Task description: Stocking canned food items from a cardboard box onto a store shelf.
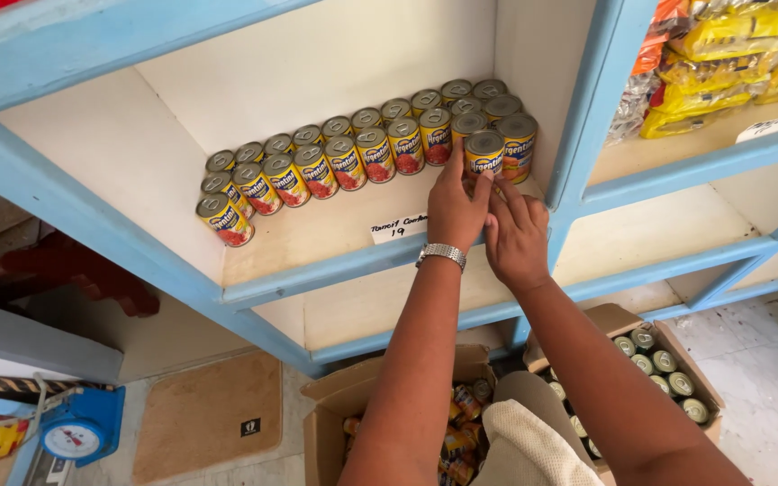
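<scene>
Bare forearms, no sleeves; silver metal link watch band [441, 255] on left wrist; right wrist unadorned

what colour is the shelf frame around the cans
Light blue, with cream boards inside; the shelf frame shows clearly in the head view.

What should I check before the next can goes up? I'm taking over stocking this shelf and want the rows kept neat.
1. Front can upright on the shelf: ok, it stands with its label facing out.
2. Grip: ok, left hand and right hand both touch that can low down.
3. Row alignment: not ok, the front can stands ahead of the two rows of cans.
4. Free space on the shelf: ok, bare board shows in front of the rows.
5. Paper price tag visible: ok, nothing covers it.
6. Supply: ok, open cardboard boxes below hold more cans.
</scene>
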